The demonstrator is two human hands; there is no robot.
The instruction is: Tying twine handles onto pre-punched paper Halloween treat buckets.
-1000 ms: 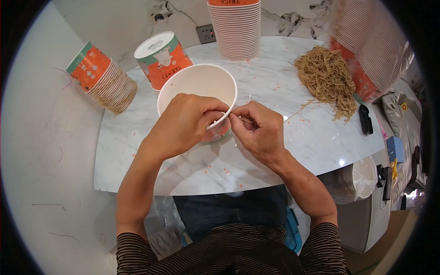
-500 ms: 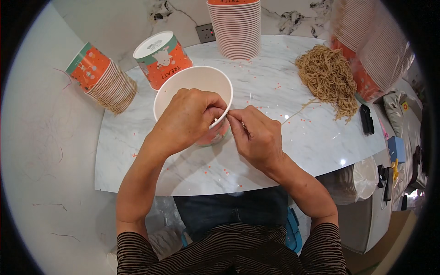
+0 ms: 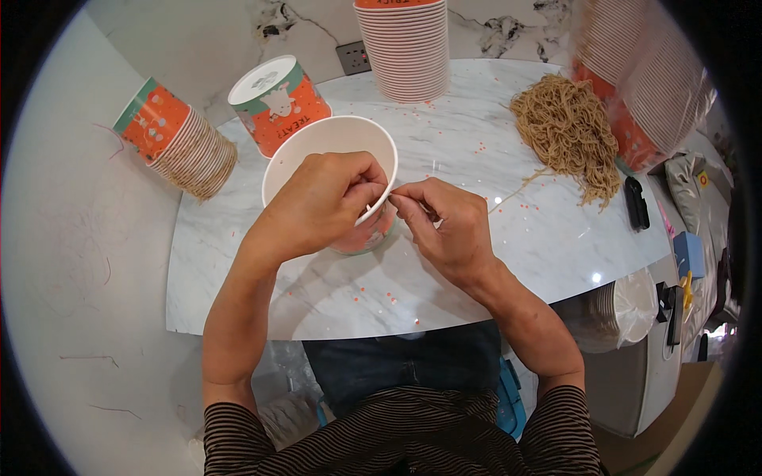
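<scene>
A white-lined paper bucket [image 3: 329,135] with an orange and green outside stands upright on the table in front of me. My left hand [image 3: 325,194] reaches over its mouth, fingers curled inside against the right wall. A small pale bit shows by those fingertips; whatever they pinch is hidden. Just outside the same wall, my right hand [image 3: 444,222] has thumb and forefinger pinched together, almost touching the rim. From the heap of tan string [image 3: 559,135] at the right, one strand [image 3: 516,193] runs to behind my right hand, seemingly into its grip.
An upside-down bucket [image 3: 282,103] and a leaning nested stack with strings [image 3: 186,147] stand at left. Behind rises a tall bucket stack [image 3: 405,55]. Plastic-wrapped buckets [image 3: 635,95] and a black tool [image 3: 635,204] lie right. Small orange dots are scattered over the marble-patterned table [image 3: 444,305].
The bucket and both hands have shifted slightly left. My right fingertips have moved with the rim, still pinched beside it.
</scene>
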